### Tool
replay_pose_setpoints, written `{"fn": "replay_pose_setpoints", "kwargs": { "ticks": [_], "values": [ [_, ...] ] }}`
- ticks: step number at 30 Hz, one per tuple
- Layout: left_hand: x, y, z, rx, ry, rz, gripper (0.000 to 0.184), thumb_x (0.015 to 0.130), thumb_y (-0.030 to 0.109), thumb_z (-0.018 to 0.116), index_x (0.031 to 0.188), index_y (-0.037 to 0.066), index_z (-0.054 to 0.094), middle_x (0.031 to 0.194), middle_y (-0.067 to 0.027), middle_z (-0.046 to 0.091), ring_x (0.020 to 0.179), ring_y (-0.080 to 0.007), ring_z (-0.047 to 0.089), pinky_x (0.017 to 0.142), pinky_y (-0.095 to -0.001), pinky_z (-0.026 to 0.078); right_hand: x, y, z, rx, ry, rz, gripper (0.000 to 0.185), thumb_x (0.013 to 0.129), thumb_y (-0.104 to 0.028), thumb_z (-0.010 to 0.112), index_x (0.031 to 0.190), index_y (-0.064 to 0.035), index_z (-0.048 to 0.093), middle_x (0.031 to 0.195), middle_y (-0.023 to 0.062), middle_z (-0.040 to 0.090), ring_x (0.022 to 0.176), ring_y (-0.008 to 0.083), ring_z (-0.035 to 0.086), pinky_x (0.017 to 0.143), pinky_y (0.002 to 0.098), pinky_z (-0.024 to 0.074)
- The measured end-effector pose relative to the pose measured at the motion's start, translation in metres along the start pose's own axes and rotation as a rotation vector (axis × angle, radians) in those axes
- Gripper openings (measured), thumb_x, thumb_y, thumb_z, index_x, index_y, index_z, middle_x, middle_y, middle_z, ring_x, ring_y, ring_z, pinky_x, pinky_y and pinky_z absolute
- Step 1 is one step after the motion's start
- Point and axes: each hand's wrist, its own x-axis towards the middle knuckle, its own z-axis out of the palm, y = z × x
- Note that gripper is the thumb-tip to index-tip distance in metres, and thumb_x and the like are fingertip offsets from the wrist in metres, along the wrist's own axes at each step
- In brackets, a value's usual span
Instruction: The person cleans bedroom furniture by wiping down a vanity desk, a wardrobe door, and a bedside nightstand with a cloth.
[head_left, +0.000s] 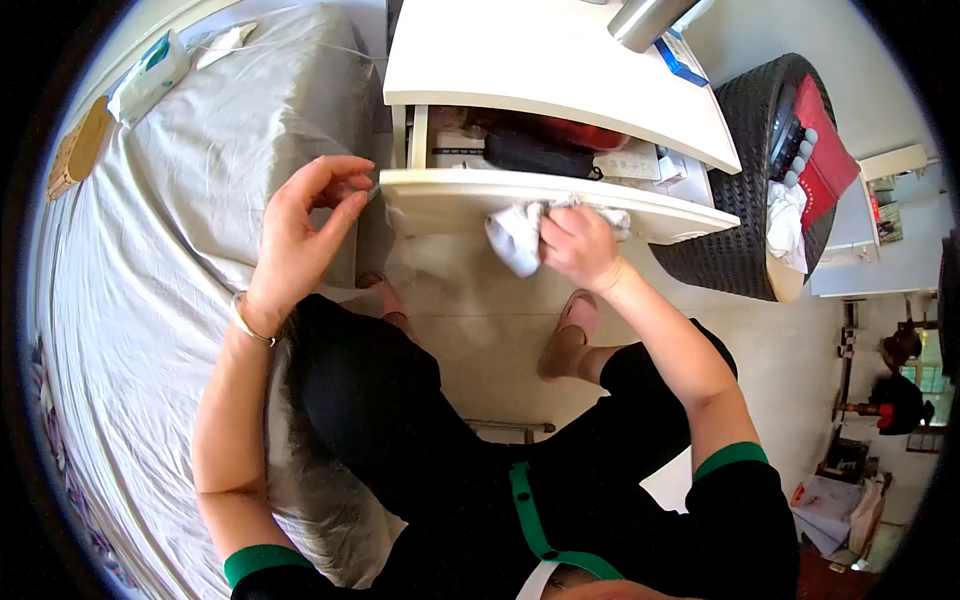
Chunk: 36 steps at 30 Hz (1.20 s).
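A white drawer (420, 197) is pulled out from a white cabinet, and its front panel faces me. Bunched in the fingers of my right hand (580, 245) is a white and grey cloth (515, 238), which lies against the drawer front. My left hand (312, 225) is raised by the left end of the panel. Its fingers are curved, with a gap between thumb and fingertips; whether they touch the drawer edge I cannot tell. Inside the drawer are a black pouch (538, 153), something red and white papers or boxes.
At left a bed (200, 260) with a grey sheet holds a tissue pack (150, 80) and a brown box (80, 150). A metal cylinder (640, 22) and a blue box (682, 58) stand on the cabinet top (530, 50). To the right is a dark wicker chair (715, 235) with a red cushion (825, 150).
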Motion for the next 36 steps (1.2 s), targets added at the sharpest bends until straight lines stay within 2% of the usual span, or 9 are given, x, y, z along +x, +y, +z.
{"fn": "replay_pose_setpoints", "kwargs": {
  "ticks": [2, 6, 14, 17, 19, 25, 30, 33, 36],
  "values": [
    [0.0, -0.001, 0.0, -0.003, 0.022, -0.019, 0.028, 0.092, 0.0, 0.06, 0.12, 0.001, 0.061, 0.104, -0.005, 0.068, 0.09, -0.009, 0.062, 0.084, -0.0251, 0.05, 0.011, 0.001, 0.007, 0.052, -0.001, 0.249, 0.013, 0.067, -0.015, 0.065, 0.08, -0.018, 0.066, 0.084, -0.002, 0.052, 0.08, 0.0159, 0.051, 0.061, 0.0303, 0.0477],
    [0.001, -0.006, -0.001, 0.011, -0.009, -0.013, 0.021, 0.095, 0.003, 0.059, 0.115, 0.0, 0.062, 0.101, -0.0046, 0.067, 0.09, -0.009, 0.061, 0.082, -0.0246, 0.05, 0.012, 0.03, 0.018, 0.033, -0.002, 0.047, 0.013, 0.077, -0.018, 0.065, 0.087, -0.0105, 0.06, 0.088, 0.0081, 0.055, 0.076, 0.0282, 0.055, 0.063, 0.0407, 0.0464],
    [0.004, 0.0, -0.021, -0.257, 0.125, 0.025, 0.02, 0.1, 0.007, 0.055, 0.116, -0.001, 0.064, 0.1, -0.0045, 0.066, 0.093, -0.0102, 0.061, 0.087, -0.0254, 0.05, 0.052, 0.06, 0.027, -0.025, -0.145, 0.166, 0.003, 0.077, -0.008, 0.061, 0.078, -0.0096, 0.064, 0.091, 0.0058, 0.059, 0.09, 0.0244, 0.057, 0.071, 0.0403, 0.0517],
    [0.011, -0.003, -0.042, -0.03, 0.125, 0.111, 0.02, 0.1, 0.008, 0.055, 0.116, -0.002, 0.064, 0.103, -0.0043, 0.066, 0.097, -0.0105, 0.062, 0.09, -0.0248, 0.049, 0.065, 0.048, 0.025, 0.021, -0.112, 0.347, 0.004, 0.076, -0.008, 0.063, 0.08, -0.0076, 0.065, 0.097, 0.0086, 0.062, 0.093, 0.0258, 0.058, 0.073, 0.0414, 0.0518],
    [0.013, -0.019, -0.048, 0.003, 0.135, 0.123, 0.02, 0.1, 0.009, 0.056, 0.115, -0.001, 0.065, 0.105, -0.0034, 0.067, 0.097, -0.0102, 0.062, 0.09, -0.0246, 0.049, 0.081, 0.034, 0.025, -0.041, 0.182, 0.408, 0.007, 0.075, -0.009, 0.065, 0.081, -0.0051, 0.065, 0.101, 0.0111, 0.063, 0.095, 0.0277, 0.058, 0.073, 0.0418, 0.0513],
    [0.017, -0.062, -0.045, -0.05, 0.154, 0.037, 0.018, 0.099, 0.008, 0.056, 0.113, -0.001, 0.064, 0.105, -0.0014, 0.066, 0.099, -0.0094, 0.062, 0.091, -0.0247, 0.048, 0.132, -0.004, 0.126, -0.048, 0.22, 0.11, 0.016, 0.078, -0.014, 0.064, 0.094, -0.0164, 0.065, 0.101, 0.0031, 0.057, 0.094, 0.0232, 0.056, 0.072, 0.0362, 0.0483],
    [0.013, -0.055, -0.04, -0.003, 0.191, 0.043, 0.015, 0.096, 0.008, 0.059, 0.106, -0.001, 0.067, 0.092, -0.0006, 0.067, 0.088, -0.0074, 0.061, 0.083, -0.0221, 0.048, 0.116, -0.043, 0.174, 0.095, -0.152, 0.009, 0.03, 0.08, -0.015, 0.06, 0.11, -0.0131, 0.063, 0.114, 0.0019, 0.057, 0.108, 0.0198, 0.054, 0.082, 0.0338, 0.0457],
    [0.013, -0.054, -0.041, -0.036, 0.19, 0.032, 0.015, 0.096, 0.007, 0.059, 0.106, -0.001, 0.066, 0.093, -0.0009, 0.067, 0.087, -0.0075, 0.061, 0.082, -0.0224, 0.048, 0.058, -0.03, 0.175, 0.176, 0.039, 0.092, 0.032, 0.08, -0.015, 0.059, 0.112, -0.0124, 0.064, 0.115, 0.0026, 0.057, 0.112, 0.0213, 0.053, 0.084, 0.0365, 0.0454],
    [0.015, -0.049, -0.037, 0.026, 0.187, 0.025, 0.015, 0.096, 0.007, 0.059, 0.106, -0.001, 0.066, 0.093, -0.0013, 0.067, 0.087, -0.0072, 0.061, 0.082, -0.0226, 0.048, -0.005, -0.008, 0.152, 0.1, -0.402, 0.374, 0.033, 0.08, -0.013, 0.059, 0.112, -0.0106, 0.064, 0.119, 0.004, 0.057, 0.117, 0.0246, 0.052, 0.089, 0.04, 0.0466]
  ]
}}
